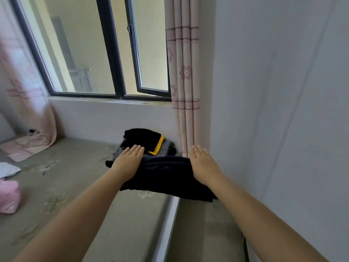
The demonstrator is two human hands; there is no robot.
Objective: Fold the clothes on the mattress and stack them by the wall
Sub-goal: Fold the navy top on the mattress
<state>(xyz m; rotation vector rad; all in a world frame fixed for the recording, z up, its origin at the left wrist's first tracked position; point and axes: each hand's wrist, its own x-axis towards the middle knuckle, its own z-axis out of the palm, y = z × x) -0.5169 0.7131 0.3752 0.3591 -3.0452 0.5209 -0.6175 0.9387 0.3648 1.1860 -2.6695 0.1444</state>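
While flat, fingers (138, 149) atop dark garment (166, 174)

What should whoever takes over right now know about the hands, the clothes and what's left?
Left hand: flat, fingers straight, on the left end of the folded dark garment.
Right hand: flat on its right end.
The garment is carried or pressed between both hands, just short of the stack of folded clothes by the wall under the window.
Done: several pieces folded and stacked.
Left: set this garment on the stack; pink and white items at the mattress's left edge may still need folding.
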